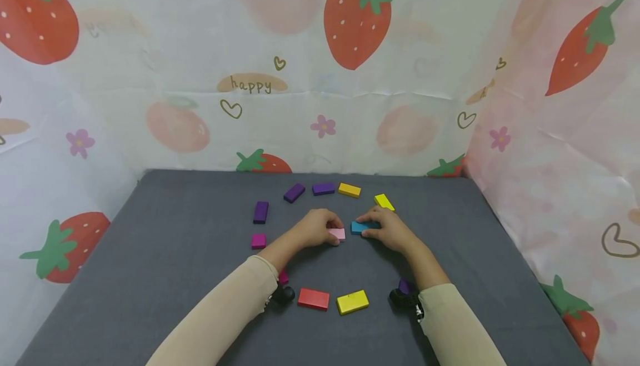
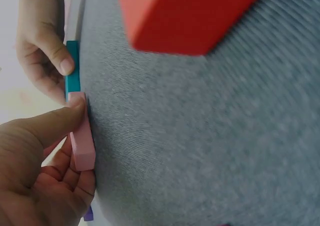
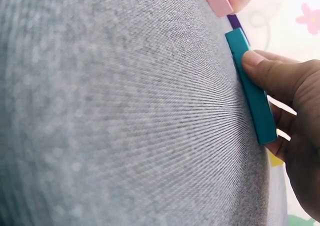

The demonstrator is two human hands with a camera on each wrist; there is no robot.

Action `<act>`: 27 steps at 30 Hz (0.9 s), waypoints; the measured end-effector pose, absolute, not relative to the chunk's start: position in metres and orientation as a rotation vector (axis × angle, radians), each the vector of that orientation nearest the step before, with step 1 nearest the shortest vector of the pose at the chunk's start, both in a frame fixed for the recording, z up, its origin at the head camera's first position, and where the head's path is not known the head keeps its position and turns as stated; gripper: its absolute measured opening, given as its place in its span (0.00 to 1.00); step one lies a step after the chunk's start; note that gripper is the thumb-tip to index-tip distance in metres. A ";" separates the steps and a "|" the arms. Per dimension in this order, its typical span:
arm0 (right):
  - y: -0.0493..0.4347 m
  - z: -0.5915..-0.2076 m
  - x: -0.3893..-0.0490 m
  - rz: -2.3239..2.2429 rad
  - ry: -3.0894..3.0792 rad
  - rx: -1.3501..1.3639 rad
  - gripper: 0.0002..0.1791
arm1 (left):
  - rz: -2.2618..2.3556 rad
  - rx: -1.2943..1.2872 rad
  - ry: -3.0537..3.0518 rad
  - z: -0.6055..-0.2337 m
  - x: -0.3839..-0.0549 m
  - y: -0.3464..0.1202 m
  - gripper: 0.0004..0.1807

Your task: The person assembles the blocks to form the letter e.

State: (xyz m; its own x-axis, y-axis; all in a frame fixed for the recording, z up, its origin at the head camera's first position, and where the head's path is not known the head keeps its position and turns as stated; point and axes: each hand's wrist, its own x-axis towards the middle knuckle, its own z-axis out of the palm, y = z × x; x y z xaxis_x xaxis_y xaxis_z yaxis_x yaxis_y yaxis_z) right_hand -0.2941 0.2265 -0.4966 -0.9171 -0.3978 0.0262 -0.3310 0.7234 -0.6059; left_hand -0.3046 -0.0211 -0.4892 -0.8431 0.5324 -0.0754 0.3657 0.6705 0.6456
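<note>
Left hand [image 1: 316, 228] pinches the pink block [image 1: 338, 234], right hand [image 1: 389, 230] the blue block [image 1: 357, 227], a gap between; work judged partial: red block [image 1: 313, 299] lies set down nearer the person than both grips, held pieces not yet released.

smooth pink block [image 2: 82, 136], smooth teal block [image 3: 258, 106], matt ribbed grey cloth [image 3: 125, 106], creased thin backdrop [image 1: 190, 38]

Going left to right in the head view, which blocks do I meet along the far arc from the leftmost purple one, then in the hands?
Far arc: first purple block, second purple block, third purple block, orange-yellow block, yellow block. Hands: pink block in the left hand, blue block in the right hand.
</note>
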 end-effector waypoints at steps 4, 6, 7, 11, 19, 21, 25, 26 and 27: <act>0.226 -0.497 -0.294 -0.947 2.827 -0.601 0.17 | 0.933 0.708 2.635 -0.490 -0.304 -0.021 0.17; 0.226 -0.496 -0.294 -0.934 2.836 -0.608 0.17 | 0.929 0.705 2.641 -0.490 -0.304 -0.021 0.16; 0.226 -0.496 -0.294 -0.925 2.841 -0.613 0.17 | 0.921 0.705 2.646 -0.490 -0.304 -0.021 0.16; 0.226 -0.495 -0.292 -0.904 2.849 -0.640 0.17 | 0.907 0.700 2.653 -0.489 -0.303 -0.020 0.16; 0.224 -0.491 -0.285 -0.907 2.825 -0.766 0.17 | 0.915 0.670 2.649 -0.486 -0.300 -0.018 0.16; 0.222 -0.489 -0.283 -0.910 2.817 -0.784 0.17 | 0.914 0.661 2.649 -0.486 -0.301 -0.018 0.16; 0.218 -0.490 -0.282 -0.896 2.808 -0.773 0.17 | 0.913 0.656 2.647 -0.486 -0.301 -0.018 0.16; 0.218 -0.491 -0.283 -0.889 2.810 -0.765 0.17 | 0.913 0.658 2.647 -0.487 -0.301 -0.018 0.16; 0.217 -0.491 -0.283 -0.883 2.812 -0.757 0.17 | 0.915 0.662 2.647 -0.487 -0.301 -0.018 0.16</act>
